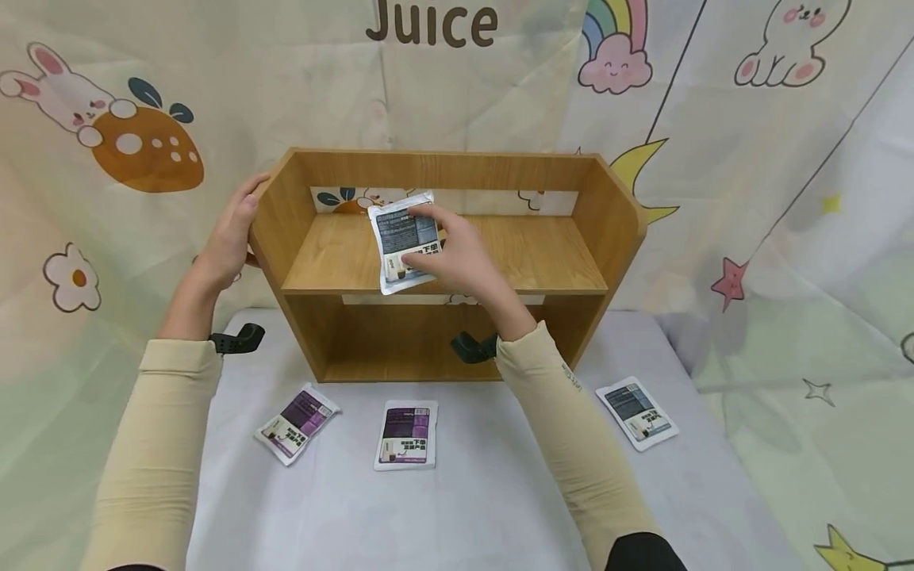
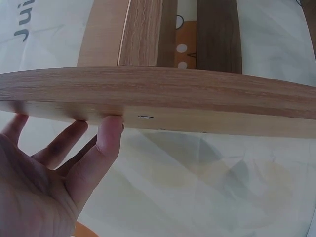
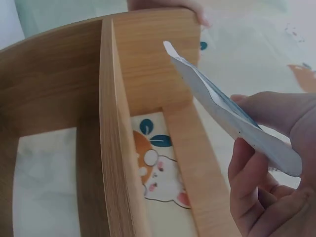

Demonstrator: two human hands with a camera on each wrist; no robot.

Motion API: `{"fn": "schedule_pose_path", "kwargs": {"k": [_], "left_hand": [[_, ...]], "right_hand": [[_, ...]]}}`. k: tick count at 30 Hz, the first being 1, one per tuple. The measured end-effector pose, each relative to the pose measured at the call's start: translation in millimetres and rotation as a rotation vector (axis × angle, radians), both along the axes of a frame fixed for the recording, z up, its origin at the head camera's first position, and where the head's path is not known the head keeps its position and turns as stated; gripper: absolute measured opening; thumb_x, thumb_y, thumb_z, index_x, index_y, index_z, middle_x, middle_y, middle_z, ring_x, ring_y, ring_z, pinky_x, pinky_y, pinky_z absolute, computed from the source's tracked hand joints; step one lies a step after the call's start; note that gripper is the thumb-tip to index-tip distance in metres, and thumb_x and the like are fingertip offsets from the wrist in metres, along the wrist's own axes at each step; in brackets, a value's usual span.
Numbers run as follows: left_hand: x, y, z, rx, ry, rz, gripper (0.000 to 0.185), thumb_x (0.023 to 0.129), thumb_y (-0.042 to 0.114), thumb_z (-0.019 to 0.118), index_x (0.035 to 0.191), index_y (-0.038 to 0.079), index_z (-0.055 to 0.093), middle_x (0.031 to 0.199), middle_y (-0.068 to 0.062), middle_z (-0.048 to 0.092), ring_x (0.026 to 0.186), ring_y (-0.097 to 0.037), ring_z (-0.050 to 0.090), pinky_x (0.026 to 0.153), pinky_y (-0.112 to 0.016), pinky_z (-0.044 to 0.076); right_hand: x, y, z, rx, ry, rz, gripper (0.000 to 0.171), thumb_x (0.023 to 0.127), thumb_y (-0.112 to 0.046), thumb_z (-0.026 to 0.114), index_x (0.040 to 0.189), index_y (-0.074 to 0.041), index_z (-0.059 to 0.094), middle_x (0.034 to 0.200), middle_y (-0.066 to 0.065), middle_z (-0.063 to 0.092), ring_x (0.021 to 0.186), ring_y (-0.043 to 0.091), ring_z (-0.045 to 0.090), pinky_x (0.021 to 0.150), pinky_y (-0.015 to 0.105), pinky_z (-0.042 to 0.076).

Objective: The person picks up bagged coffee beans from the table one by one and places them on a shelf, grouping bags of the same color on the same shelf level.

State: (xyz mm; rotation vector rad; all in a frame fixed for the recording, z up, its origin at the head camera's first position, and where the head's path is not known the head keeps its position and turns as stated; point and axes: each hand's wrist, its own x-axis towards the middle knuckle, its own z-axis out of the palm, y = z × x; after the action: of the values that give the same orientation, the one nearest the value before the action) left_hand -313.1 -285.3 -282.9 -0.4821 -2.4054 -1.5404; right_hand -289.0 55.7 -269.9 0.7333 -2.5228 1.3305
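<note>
My right hand (image 1: 464, 254) pinches a white packet with a dark blue-grey label (image 1: 405, 238) between thumb and fingers, in front of the upper level of a wooden shelf (image 1: 446, 281). In the right wrist view the packet (image 3: 232, 116) shows edge-on and tilted, with the thumb on one face and curled fingers beneath. My left hand (image 1: 228, 234) is at the shelf's left side panel. Seen from the left wrist, the fingertips of that hand (image 2: 54, 177) press against the panel's outer face (image 2: 197, 121), fingers extended.
On the white tabletop (image 1: 485, 507), in front of the shelf, lie two purple-labelled packets, one tilted at left (image 1: 298, 424) and one near the middle (image 1: 406, 434). Another blue-grey-labelled packet (image 1: 637, 413) lies at right. A printed cloth (image 1: 236, 87) hangs behind.
</note>
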Motion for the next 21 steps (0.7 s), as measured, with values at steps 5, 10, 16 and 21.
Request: {"fn": "schedule_pose_path", "kwargs": {"k": [5,10,16,21], "left_hand": [[-0.4,-0.1,2.2,0.002,-0.001,0.002,0.053,0.100,0.047,0.026,0.151,0.034,0.029,0.131,-0.014,0.035,0.098,-0.034,0.045,0.055,-0.044,0.048],[-0.7,0.6,3.4,0.009,-0.004,0.006,0.052,0.100,0.047,0.026,0.151,0.034,0.029,0.132,-0.013,0.034,0.100,-0.033,0.045,0.056,-0.044,0.048],[-2.2,0.9,4.6,-0.006,-0.010,0.035,0.052,0.099,0.049,0.026,0.150,0.038,0.028,0.132,-0.013,0.034,0.100,-0.032,0.044,0.057,-0.043,0.048],[-1.1,-0.2,2.5,-0.022,-0.028,0.055,0.052,0.099,0.051,0.026,0.150,0.040,0.027,0.134,-0.014,0.033,0.103,-0.033,0.044,0.058,-0.043,0.048]], "right_hand": [[-18.5,-15.9,4.8,-0.011,-0.041,-0.010,0.064,0.078,-0.019,0.083,0.135,-0.016,0.056,0.126,0.002,0.056,0.100,0.015,0.052,0.081,0.027,0.044],[-38.3,-28.2,7.7,-0.088,-0.094,0.018,0.062,0.077,-0.013,0.084,0.133,-0.013,0.057,0.119,0.004,0.056,0.096,0.017,0.051,0.077,0.025,0.045],[-54.3,-39.8,8.2,-0.174,-0.197,0.014,0.062,0.078,-0.008,0.082,0.133,-0.011,0.056,0.110,0.007,0.056,0.093,0.017,0.055,0.075,0.025,0.048],[-61.3,-50.1,3.6,-0.190,-0.285,-0.006,0.063,0.079,-0.008,0.081,0.136,-0.009,0.053,0.118,0.007,0.053,0.098,0.017,0.055,0.077,0.024,0.049]]}}
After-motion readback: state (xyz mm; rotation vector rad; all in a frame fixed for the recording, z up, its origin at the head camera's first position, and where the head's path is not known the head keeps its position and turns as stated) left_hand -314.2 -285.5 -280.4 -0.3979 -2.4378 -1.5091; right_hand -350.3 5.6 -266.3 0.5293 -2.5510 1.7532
